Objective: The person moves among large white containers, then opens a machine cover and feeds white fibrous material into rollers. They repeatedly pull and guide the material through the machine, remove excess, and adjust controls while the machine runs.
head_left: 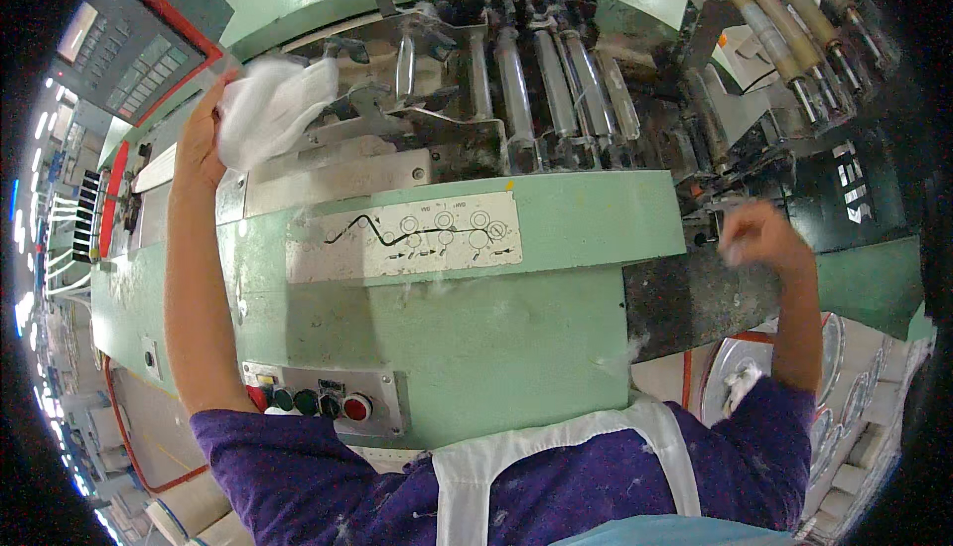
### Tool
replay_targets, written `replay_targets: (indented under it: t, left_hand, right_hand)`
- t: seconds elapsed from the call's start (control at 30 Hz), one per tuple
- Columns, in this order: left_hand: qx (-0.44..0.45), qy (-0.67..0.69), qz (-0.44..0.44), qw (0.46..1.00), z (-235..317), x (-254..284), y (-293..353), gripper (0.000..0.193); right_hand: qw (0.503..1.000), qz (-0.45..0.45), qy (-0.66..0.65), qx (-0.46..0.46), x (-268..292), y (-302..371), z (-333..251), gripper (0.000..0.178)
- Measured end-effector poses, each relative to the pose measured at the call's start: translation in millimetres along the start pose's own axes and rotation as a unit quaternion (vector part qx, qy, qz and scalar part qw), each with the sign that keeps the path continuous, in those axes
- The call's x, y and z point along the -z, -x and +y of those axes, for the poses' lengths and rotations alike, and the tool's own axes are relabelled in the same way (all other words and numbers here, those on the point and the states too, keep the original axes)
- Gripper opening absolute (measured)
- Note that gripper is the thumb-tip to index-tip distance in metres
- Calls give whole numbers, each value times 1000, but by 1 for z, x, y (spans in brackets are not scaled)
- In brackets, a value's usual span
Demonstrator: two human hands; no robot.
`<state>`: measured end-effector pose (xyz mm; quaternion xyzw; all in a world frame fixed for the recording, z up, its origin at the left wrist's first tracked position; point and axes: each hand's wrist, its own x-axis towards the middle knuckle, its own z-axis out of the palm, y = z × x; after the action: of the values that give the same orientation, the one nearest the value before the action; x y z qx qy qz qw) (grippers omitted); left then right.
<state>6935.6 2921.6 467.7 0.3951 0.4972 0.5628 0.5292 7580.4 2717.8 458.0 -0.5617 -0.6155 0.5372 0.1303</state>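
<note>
My left hand (pixel 205 139) is raised at the left side of the open machine. It is closed on a white wad of soft material (pixel 276 109), fibre or cloth, blurred at its edges. The wad hangs over the metal parts next to several upright steel rollers (pixel 516 84). My right hand (pixel 759 235) is over the right end of the machine's green front rail (pixel 606 213), beside dark fittings. Its fingers are curled together and somewhat blurred; whether anything is in them cannot be made out.
A dark keypad panel (pixel 129 55) with a red edge stands at the far left. A box of round push buttons (pixel 338 402) is on the green front. Yellowish rollers (pixel 774 15) lie at the far right. Round cans (pixel 740 372) stand below my right arm, white fluff in one.
</note>
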Motion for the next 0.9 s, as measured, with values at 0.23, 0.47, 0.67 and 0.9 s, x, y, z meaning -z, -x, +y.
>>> replay_targets:
  t: [0.23, 0.47, 0.67, 0.9]
  left_hand:
    - [-30, 115, 50, 992, 26, -120, -37, 32]
    - [-241, -495, -277, 787, 43, -180, 33, 36]
    - [-304, -743, -251, 541, 11, -107, 102, 68]
    - [-430, -813, -153, 361, -27, -63, 79, 68]
  right_hand:
    - [946, 170, 243, -129, -21, 83, 58, 48]
    - [932, 167, 315, -71, -22, 55, 15, 25]
    - [945, 129, 270, 135, -34, 23, -17, 22]
    - [931, 101, 296, 190, -39, -19, -50, 31]
